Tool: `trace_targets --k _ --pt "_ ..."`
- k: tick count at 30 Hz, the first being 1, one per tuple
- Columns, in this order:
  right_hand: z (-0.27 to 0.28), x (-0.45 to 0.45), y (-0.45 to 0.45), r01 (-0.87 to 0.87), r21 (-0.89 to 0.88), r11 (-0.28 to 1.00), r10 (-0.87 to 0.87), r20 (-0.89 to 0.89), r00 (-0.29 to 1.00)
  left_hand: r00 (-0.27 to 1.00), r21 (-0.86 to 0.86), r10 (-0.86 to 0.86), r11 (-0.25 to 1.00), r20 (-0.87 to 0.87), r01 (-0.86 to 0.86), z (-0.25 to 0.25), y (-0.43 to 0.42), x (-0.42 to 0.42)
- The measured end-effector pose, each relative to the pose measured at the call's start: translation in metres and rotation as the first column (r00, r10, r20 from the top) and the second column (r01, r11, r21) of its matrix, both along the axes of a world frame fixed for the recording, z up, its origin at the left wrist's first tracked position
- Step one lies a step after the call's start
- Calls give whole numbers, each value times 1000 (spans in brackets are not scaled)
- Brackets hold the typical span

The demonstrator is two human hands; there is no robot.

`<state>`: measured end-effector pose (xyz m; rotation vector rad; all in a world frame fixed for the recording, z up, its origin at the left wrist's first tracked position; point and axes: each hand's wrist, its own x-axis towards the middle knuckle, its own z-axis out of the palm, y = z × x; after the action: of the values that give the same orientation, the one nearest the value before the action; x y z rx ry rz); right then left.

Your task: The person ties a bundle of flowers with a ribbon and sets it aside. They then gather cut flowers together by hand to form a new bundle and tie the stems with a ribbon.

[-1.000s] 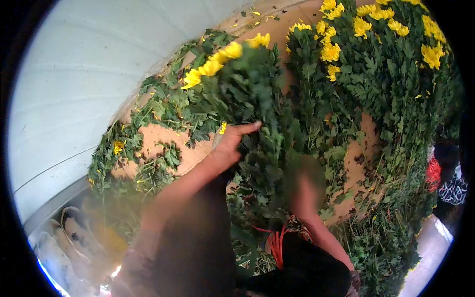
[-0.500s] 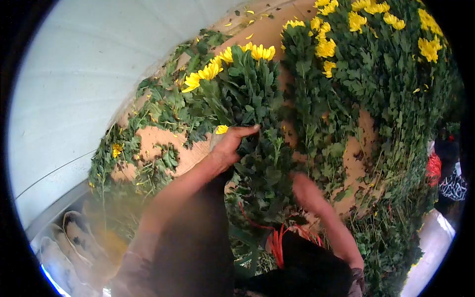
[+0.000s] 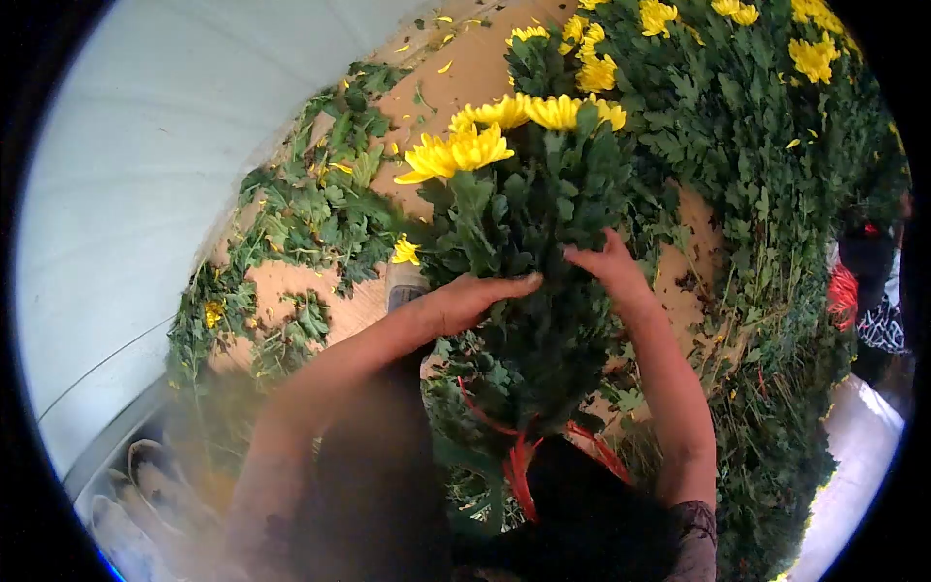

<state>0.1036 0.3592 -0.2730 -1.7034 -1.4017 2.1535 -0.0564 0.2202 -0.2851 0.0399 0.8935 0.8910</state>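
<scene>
A leafy bunch of yellow chrysanthemums (image 3: 524, 199) stands upright before me, its blooms at the far end and its stems running down toward my lap. My left hand (image 3: 475, 299) is wrapped round its left side, thumb across the leaves. From the right, my right hand (image 3: 616, 270) holds the same bunch a little higher, with its thumb in front; its other fingers are largely hidden by foliage. Red strings (image 3: 522, 470) lie at my lap below the stems. One yellow bloom (image 3: 405, 249) sits lower, left of the bunch.
Many more chrysanthemums (image 3: 737, 145) lie in a large heap on the right. Loose leaves (image 3: 325, 209) and petals litter the brown ground (image 3: 417, 92) beside a pale curved sheet (image 3: 175, 145) on the left. A red string bundle (image 3: 842, 296) is at the far right.
My right hand has risen from near the lap to the bunch and now grips its right side. The bunch and my left hand have shifted slightly right.
</scene>
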Motion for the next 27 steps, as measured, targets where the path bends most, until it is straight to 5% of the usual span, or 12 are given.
trace_targets --k 5,8,11,15,16,17,18,20,21,22,24,27 --pt "-9 15 -4 -172 -99 980 171 -22 985 990 108 -119 986 -80 127 -24 -19 4" --pt "-15 28 -5 -132 -102 986 130 -25 991 941 46 -5 999 339 -11 -30 -30 -4" --pt "-16 30 -3 -150 -100 984 151 7 989 916 22 257 961 309 -277 -24 -17 4" --pt "1 8 -21 -108 56 993 108 3 994 871 2 190 977 452 -214 -36 -23 1" --pt "-7 6 -27 -478 322 817 428 217 877 967 25 -4 1000 256 -2 -33 -24 0" --pt "-8 3 -32 -646 401 650 543 349 763 977 5 -209 978 49 209 -26 -23 -3" --pt "-9 0 -36 -771 454 446 598 490 634 977 5 -208 978 48 208 -9 -23 -7" --pt "-1 -4 -42 -657 741 138 700 396 594 951 148 -242 951 -193 272 9 -36 -19" --pt "5 -4 -41 -881 471 35 756 564 332 930 190 -244 935 -274 301 5 -46 -24" --pt "9 -1 -40 -881 471 38 754 565 335 742 345 -240 769 -626 539 -35 -68 -27" --pt "15 7 -36 -787 588 188 757 424 497 470 359 -94 520 -878 775 -40 -67 -32" --pt "25 4 -25 -833 522 181 822 385 420 682 546 -50 557 -730 625 -38 -67 -35"
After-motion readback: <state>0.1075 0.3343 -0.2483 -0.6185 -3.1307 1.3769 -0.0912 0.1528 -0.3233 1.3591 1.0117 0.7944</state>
